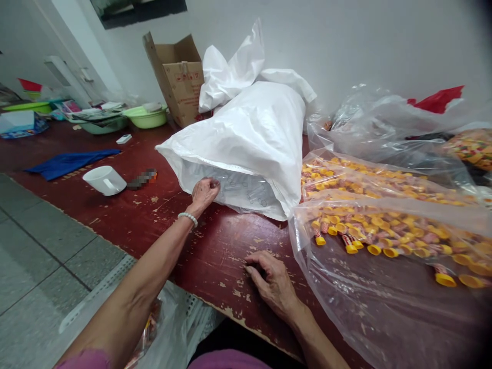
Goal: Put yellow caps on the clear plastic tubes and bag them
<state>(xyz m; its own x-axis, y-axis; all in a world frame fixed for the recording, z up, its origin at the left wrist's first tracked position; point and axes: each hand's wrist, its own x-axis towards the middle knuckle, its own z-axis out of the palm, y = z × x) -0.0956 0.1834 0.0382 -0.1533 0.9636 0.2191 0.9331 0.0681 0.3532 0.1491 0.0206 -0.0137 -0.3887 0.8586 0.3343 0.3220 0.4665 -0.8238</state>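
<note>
A large white sack (253, 133) lies on the red table (215, 256) with its mouth toward me. Clear tubes (249, 190) show inside. My left hand (205, 192), with a beaded bracelet at the wrist, is at the left part of the sack's mouth, its fingers closed; what they hold, if anything, is too small to name. My right hand (271, 282) rests near the table's front edge, fingers curled but thumb and fingertips apart, with nothing between them. To its right, a clear plastic bag (326, 277) holds many yellow-capped tubes (388, 236).
A white mug (104, 180), blue cloth (73, 163) and small white object (123, 139) are on the left. Behind stand a cardboard box (184, 92) and green basins (146, 117). More plastic bags (365, 118) lie at the back right. A white crate (100, 292) is below the front edge.
</note>
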